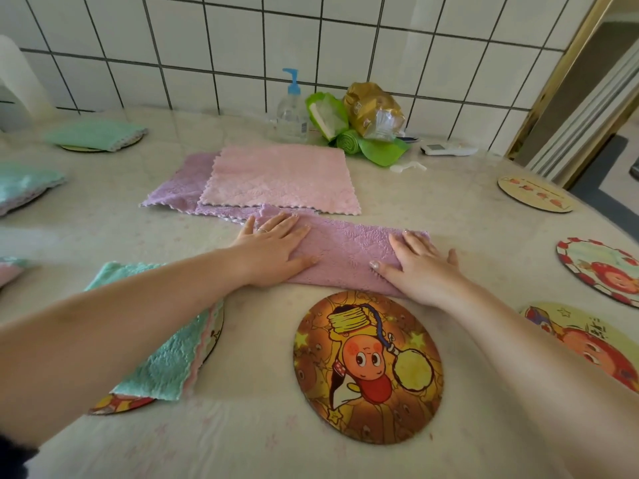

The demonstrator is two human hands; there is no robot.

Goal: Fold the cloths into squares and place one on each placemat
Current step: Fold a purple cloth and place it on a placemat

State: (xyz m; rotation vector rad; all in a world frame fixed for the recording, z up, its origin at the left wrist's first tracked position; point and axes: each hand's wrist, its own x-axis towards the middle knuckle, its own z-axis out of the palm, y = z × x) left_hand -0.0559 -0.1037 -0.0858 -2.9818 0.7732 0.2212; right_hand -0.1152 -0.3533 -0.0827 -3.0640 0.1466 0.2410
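Observation:
A purple cloth (349, 255), folded into a long strip, lies on the table just beyond a round cartoon placemat (368, 368). My left hand (276, 250) presses flat on the strip's left end, fingers spread. My right hand (420, 266) lies flat on its right end. Behind the strip, a pink cloth (281, 178) rests unfolded on top of another purple cloth (179, 188). A folded teal cloth (166, 361) covers a placemat (117, 404) at the near left, under my left forearm.
Bare placemats lie on the right (534, 194), (600, 267), (587, 344). Folded teal cloths sit at the far left (96, 134), (24, 183). A pump bottle (292, 112), green bags (332, 119), a gold bag (373, 108) and a white remote (447, 148) stand by the tiled wall.

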